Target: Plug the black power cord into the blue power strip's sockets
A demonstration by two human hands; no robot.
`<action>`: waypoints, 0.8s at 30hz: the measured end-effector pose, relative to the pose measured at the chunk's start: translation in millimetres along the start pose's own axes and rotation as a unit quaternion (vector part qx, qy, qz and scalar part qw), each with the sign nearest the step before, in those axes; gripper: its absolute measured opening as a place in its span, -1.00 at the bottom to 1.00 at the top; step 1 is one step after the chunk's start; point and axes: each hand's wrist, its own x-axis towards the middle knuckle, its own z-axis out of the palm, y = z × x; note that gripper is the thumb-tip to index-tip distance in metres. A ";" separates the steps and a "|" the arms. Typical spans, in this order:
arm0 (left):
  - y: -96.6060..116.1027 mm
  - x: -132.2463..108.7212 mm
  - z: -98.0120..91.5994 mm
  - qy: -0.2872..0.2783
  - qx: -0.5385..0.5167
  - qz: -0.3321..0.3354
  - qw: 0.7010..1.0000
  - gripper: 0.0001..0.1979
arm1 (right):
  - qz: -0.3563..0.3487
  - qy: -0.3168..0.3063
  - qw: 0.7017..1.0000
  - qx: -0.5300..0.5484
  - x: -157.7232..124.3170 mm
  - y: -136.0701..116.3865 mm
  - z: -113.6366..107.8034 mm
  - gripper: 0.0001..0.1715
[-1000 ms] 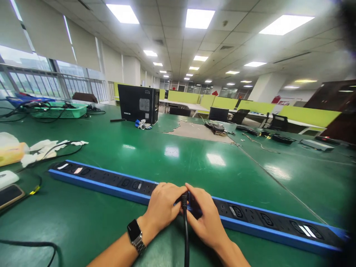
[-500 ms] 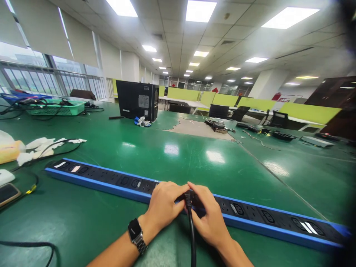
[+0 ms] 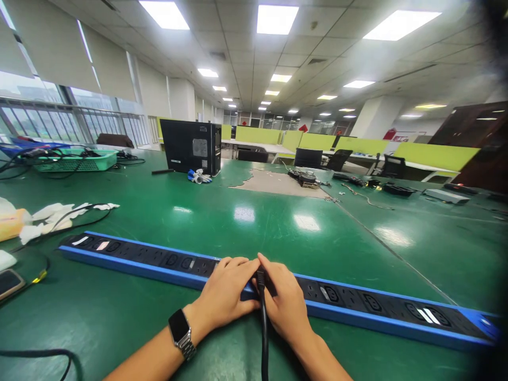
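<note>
A long blue-and-black power strip (image 3: 357, 306) lies across the green table, its sockets facing up. My left hand (image 3: 228, 288) is closed over its middle, fingers on the top and far edge, thumb low at the near side. Just to the right, my right hand (image 3: 286, 296) is closed around a black power cord plug (image 3: 260, 278), index fingertip at its top. Both hands meet at the plug, and its lower end is hidden between them and the strip. A thick black cable (image 3: 264, 338) runs from the plug toward me.
A black computer case (image 3: 184, 145) stands at the back left with blue-white gloves (image 3: 199, 177) beside it. A green basket (image 3: 77, 160) of cables sits far left. White gloves (image 3: 51, 216) and a phone (image 3: 11, 283) lie nearer. Loose parts (image 3: 305, 179) rest farther back.
The view has shifted slightly, so the hands and strip appear a little farther left. My right hand's fingers have drawn closer around the plug; my left hand stays on the strip.
</note>
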 end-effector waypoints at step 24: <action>-109.1 -65.8 -60.0 0.176 0.162 -0.213 0.947 -0.70 | 0.038 -0.076 0.996 -0.001 46.9 -74.4 52.9 -0.68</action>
